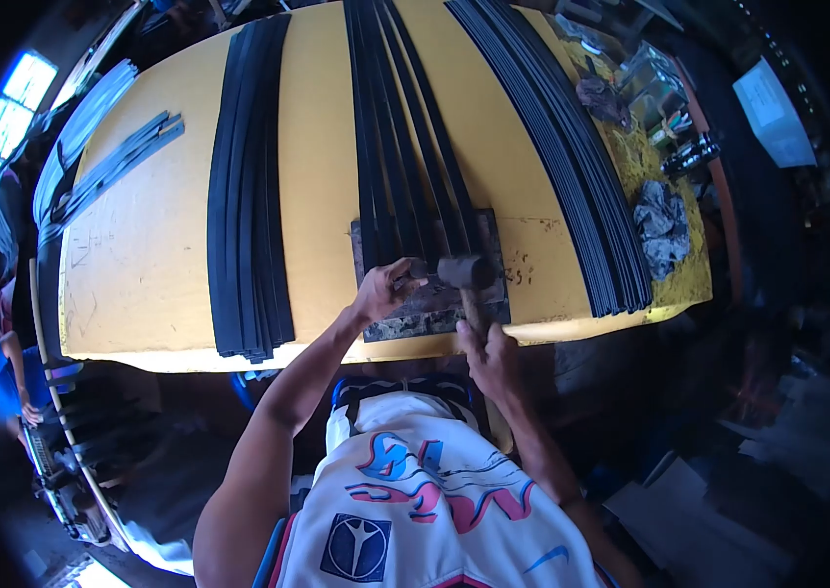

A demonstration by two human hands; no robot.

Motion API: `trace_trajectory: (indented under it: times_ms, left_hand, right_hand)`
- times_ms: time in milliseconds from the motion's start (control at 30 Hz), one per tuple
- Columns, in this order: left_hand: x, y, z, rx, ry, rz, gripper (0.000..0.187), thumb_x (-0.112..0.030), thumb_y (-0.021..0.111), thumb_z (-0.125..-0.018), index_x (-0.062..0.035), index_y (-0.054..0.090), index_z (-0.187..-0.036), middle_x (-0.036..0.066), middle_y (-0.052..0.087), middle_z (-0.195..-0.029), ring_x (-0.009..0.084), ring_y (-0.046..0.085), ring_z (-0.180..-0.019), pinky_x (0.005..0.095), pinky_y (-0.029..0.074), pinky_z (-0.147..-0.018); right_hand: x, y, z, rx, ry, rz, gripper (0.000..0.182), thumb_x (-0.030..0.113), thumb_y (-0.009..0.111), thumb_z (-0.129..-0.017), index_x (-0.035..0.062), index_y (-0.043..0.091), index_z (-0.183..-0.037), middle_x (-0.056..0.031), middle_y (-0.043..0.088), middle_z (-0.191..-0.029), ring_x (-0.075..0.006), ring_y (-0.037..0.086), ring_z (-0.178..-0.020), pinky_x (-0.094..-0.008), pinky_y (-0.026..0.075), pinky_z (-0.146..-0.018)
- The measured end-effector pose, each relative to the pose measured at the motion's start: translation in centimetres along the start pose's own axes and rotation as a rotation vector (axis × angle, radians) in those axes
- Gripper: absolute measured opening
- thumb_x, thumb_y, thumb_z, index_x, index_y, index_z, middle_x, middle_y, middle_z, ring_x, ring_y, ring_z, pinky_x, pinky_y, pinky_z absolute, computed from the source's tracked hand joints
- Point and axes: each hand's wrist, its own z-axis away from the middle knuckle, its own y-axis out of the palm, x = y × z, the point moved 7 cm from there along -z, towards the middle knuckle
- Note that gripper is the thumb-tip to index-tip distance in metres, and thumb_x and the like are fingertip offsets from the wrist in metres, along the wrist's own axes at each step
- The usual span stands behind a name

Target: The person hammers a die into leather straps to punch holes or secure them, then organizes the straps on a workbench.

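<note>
My right hand is wrapped round the wooden handle of a hammer, whose thick dark head is over the board. Beside it, my left hand is closed with the fingers pinched together, close to a small dark piece; what they grip is too small to make out. Both hands are at a dark, worn board near the table's front edge. Several long black strips run from the far edge down onto this board, their near ends by my left hand and the hammer head.
The yellow table bears a stack of black strips on the left and another on the right. Grey strips lie far left. Crumpled dark cloth sits at the right edge. Another person is at lower left.
</note>
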Motion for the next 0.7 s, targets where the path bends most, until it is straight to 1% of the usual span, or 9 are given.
trace_trajectory:
  times_ms: [67,133,200,267,400,467,500,633,700]
  left_hand:
    - [-1.2,-0.2,0.4,-0.045,0.128,-0.007,0.034,-0.021,0.070,-0.087,-0.0065,0.059,-0.116,0.017,0.069,-0.095,0.0379,0.067,-0.087,0.0390,0.055,-0.073]
    - [-0.9,-0.2,0.8,-0.032,0.061,-0.010,0.035,-0.024,0.070,-0.088,-0.0073,0.059,-0.117,0.018,0.069,-0.095,0.0380,0.067,-0.086,0.0412,0.055,-0.072]
    - [-1.3,-0.4,0.7,-0.046,0.111,-0.023,0.036,-0.026,0.069,-0.089,-0.0083,0.059,-0.118,0.017,0.069,-0.097,0.0381,0.067,-0.087,0.0416,0.054,-0.072]
    - [-1.3,-0.4,0.9,-0.039,0.089,-0.054,0.037,-0.028,0.067,-0.089,-0.0081,0.059,-0.119,0.016,0.069,-0.099,0.0383,0.067,-0.088,0.0421,0.055,-0.074]
    - [-1.3,-0.9,0.3,-0.010,0.083,-0.039,0.038,-0.020,0.067,-0.087,-0.0085,0.059,-0.122,0.016,0.069,-0.105,0.0369,0.067,-0.092,0.0413,0.055,-0.078]
    - [-1.5,0.3,1.6,-0.025,0.287,-0.231,0.041,-0.016,0.069,-0.084,-0.0094,0.059,-0.123,0.016,0.068,-0.108,0.0360,0.068,-0.094,0.0402,0.056,-0.079]
    - [-0.9,-1.1,0.2,-0.054,0.203,-0.168,0.040,-0.021,0.068,-0.085,-0.0088,0.060,-0.122,0.016,0.068,-0.104,0.0343,0.068,-0.090,0.0389,0.056,-0.076]
    - [-0.7,1.4,1.5,0.141,-0.211,0.183,0.035,-0.032,0.066,-0.093,-0.0017,0.062,-0.112,0.008,0.065,-0.081,0.0116,0.060,-0.075,0.0317,0.049,-0.066]
    - [-2.5,1.9,1.1,0.041,-0.069,0.296,0.034,-0.028,0.067,-0.092,0.0008,0.060,-0.109,0.014,0.069,-0.085,0.0183,0.067,-0.079,0.0342,0.050,-0.068]
  right_hand:
    - [7.2,-5.3,2.2,-0.095,-0.121,-0.132,0.044,0.042,0.059,-0.094,-0.0016,0.062,-0.095,-0.0233,0.066,-0.076,-0.0398,0.067,-0.075,-0.0431,0.051,-0.060]
    - [13.0,-10.2,4.8,-0.290,-0.545,-0.414,0.032,0.030,0.061,-0.094,-0.0018,0.063,-0.090,-0.0104,0.061,-0.065,-0.0234,0.062,-0.057,-0.0345,0.047,-0.053]
    - [18.3,-13.3,7.1,-0.445,-0.811,-0.784,0.022,0.014,0.050,-0.096,-0.0033,0.057,-0.084,-0.0078,0.056,-0.063,-0.0143,0.054,-0.053,-0.0277,0.044,-0.051]
    - [17.4,-11.7,6.5,-0.408,-0.817,-0.814,0.024,0.019,0.054,-0.097,-0.0035,0.056,-0.089,-0.0115,0.057,-0.063,-0.0176,0.056,-0.052,-0.0292,0.045,-0.050]
    - [0.1,5.2,-1.6,0.016,-0.047,0.229,0.039,0.037,0.059,-0.095,-0.0017,0.057,-0.096,-0.0261,0.063,-0.075,-0.0429,0.065,-0.070,-0.0439,0.052,-0.062]
    - [-2.2,5.2,0.8,-0.057,-0.166,0.151,0.040,0.038,0.057,-0.096,-0.0016,0.057,-0.097,-0.0272,0.064,-0.080,-0.0450,0.065,-0.077,-0.0465,0.052,-0.065]
    - [-0.3,4.4,-0.1,-0.143,-0.314,0.061,0.041,0.039,0.056,-0.096,-0.0016,0.058,-0.098,-0.0282,0.065,-0.085,-0.0471,0.064,-0.085,-0.0492,0.051,-0.068]
    - [-4.0,3.1,0.2,-0.025,-0.004,-0.009,0.049,0.046,0.055,-0.095,-0.0026,0.058,-0.099,-0.0291,0.064,-0.086,-0.0470,0.064,-0.087,-0.0497,0.051,-0.068]
    - [-7.8,4.2,-1.1,0.011,0.093,-0.021,0.052,0.050,0.053,-0.095,-0.0022,0.057,-0.096,-0.0302,0.064,-0.085,-0.0471,0.064,-0.086,-0.0504,0.050,-0.067]
